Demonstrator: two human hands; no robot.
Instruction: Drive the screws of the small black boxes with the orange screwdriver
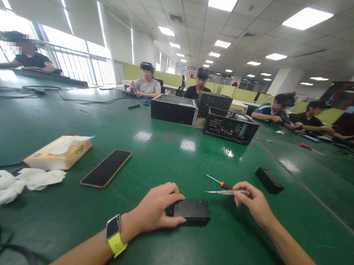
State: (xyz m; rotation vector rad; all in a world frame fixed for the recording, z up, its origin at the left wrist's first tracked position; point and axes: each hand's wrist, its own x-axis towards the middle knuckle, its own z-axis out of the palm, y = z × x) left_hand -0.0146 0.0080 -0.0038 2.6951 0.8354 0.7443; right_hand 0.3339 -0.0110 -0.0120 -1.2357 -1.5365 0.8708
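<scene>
My left hand (pixel 163 205), with a watch on a yellow strap at the wrist, is closed round the left end of a small black rectangular box (pixel 193 212) lying on the green table (pixel 146 242). To the right, my right hand (pixel 252 199) pinches a slim screwdriver (pixel 221 192) with a clear handle. Its tip points left, just above and beyond the box, apart from it. Behind it lies a second screwdriver (pixel 217 180) with an orange and black handle; the handle's end is partly hidden by my right hand. What the box is inside cannot be seen.
A black block (pixel 269 180) lies at the right. Left of my hands are a phone (pixel 106 169), a tissue pack (pixel 60 152), crumpled tissues (pixel 39 179) and cables (pixel 5 242). Computer cases (pixel 174 110) stand farther back. Several people sit around the table.
</scene>
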